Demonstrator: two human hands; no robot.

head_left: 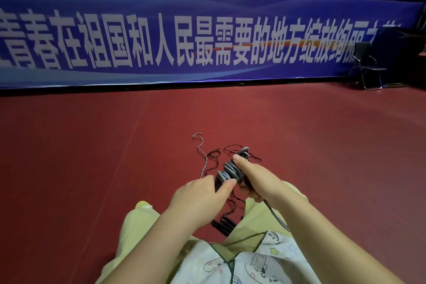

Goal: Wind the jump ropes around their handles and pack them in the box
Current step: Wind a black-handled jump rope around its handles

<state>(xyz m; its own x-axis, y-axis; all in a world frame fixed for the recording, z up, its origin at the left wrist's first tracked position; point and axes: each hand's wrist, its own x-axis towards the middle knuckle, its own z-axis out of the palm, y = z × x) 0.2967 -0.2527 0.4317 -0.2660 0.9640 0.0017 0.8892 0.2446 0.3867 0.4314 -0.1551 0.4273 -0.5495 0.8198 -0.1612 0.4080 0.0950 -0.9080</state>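
Person sits on red floor point(92, 145), legs in pale yellow trousers point(138, 221) spread out front. Floor runs wide and open left, right and ahead up to a blue banner point(207, 37) along the far edge; folding chair point(366, 69) stands far right by the banner, well apart from the hands.

Right hand point(255, 180) grips a jump rope bundle point(230, 170), fingers curled round the handles, thumb pressed along the top over the grey coils. Grey rope tail point(276, 217) hangs from under that hand toward the right knee. Left hand point(200, 193) pinches the near end of the coils between thumb and fingertips, touching the bundle just beside the right hand.

Loose thin ropes point(207, 159) lie tangled on the floor just beyond the bundle. Black handles point(224, 226) lie on the floor between the knees, below the hands.
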